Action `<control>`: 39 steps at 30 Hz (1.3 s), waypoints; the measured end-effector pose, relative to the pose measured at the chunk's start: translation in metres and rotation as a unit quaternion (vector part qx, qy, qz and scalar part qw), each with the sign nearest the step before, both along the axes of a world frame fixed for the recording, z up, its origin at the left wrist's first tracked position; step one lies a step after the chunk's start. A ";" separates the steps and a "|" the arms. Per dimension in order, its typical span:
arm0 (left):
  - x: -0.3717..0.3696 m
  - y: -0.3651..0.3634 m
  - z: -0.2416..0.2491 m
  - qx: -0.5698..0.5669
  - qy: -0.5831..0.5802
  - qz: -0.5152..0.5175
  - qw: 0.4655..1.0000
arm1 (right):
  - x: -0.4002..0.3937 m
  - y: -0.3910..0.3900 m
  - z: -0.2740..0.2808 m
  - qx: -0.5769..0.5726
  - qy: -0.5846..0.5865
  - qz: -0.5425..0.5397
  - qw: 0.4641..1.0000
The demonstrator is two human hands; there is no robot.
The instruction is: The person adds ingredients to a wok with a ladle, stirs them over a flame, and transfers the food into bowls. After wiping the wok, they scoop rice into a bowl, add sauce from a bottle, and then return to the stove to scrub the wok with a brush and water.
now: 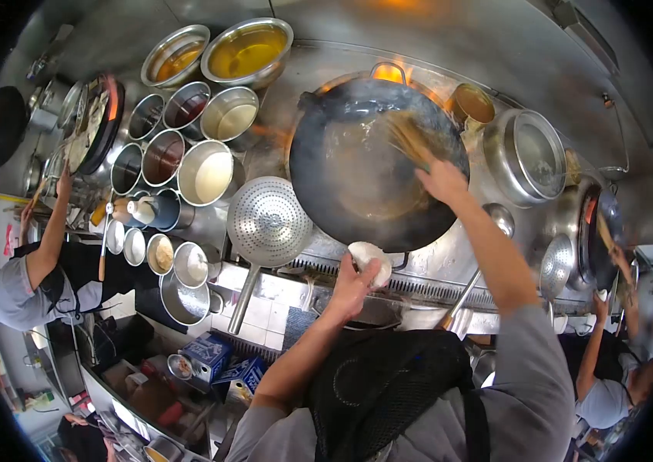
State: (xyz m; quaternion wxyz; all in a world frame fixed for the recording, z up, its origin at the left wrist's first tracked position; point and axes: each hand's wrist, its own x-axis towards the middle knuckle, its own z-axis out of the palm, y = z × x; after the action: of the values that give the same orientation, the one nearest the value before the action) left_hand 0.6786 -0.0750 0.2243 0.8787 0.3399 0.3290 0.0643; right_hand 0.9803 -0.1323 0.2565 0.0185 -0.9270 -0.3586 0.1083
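A large black wok [311, 185] sits over a flame, steam rising from brownish liquid inside it. My right hand [443, 182] is closed round a bamboo brush [411, 138], whose bristles reach into the wok's upper right part. At the wok's front edge, my left hand [353, 286] grips a white cloth [369, 262] near the wok's lower handle. Left of the wok rests a perforated metal strainer [269, 221] with its handle toward me. A ladle [499, 220] lies to the right of the wok.
Metal pots of sauces [207, 173] and two bowls of yellow liquid [249, 52] stand at the left. A lidded pot [530, 158] and a small amber container [471, 106] are right of the wok. Co-workers stand left [26, 285] and right [607, 393].
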 end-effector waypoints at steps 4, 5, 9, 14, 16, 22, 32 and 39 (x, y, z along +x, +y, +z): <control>0.002 0.001 0.003 0.008 0.004 -0.006 1.000 | -0.074 0.076 -0.017 0.227 0.300 -0.105 0.921; 0.003 0.002 0.005 0.012 0.012 -0.009 1.000 | -0.092 0.078 -0.006 0.218 0.345 -0.088 0.909; 0.005 0.000 0.007 0.002 0.017 0.008 1.000 | -0.127 0.036 0.037 0.125 0.445 -0.028 0.886; 0.003 -0.003 0.003 0.009 0.042 0.003 0.999 | -0.079 -0.092 0.043 -0.035 0.321 0.132 0.937; 0.005 -0.004 0.003 0.020 0.055 0.020 0.998 | -0.034 -0.137 0.062 -0.100 0.213 0.076 0.969; 0.024 0.007 -0.003 -0.062 0.030 -0.023 0.997 | -0.039 -0.188 0.038 0.140 0.044 -0.091 0.985; 0.026 0.007 -0.037 0.098 0.036 -0.037 0.994 | -0.304 -0.273 -0.058 0.239 0.277 -0.295 0.883; 0.003 -0.013 -0.024 0.236 0.050 -0.022 0.970 | -0.274 -0.285 0.033 0.394 0.232 -0.285 0.842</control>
State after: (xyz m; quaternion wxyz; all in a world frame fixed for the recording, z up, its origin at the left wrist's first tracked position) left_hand 0.6813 -0.0885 0.1999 0.7571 0.5477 0.3408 0.1038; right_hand 0.7066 -0.4172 0.2895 0.4947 -0.8508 -0.0761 0.1602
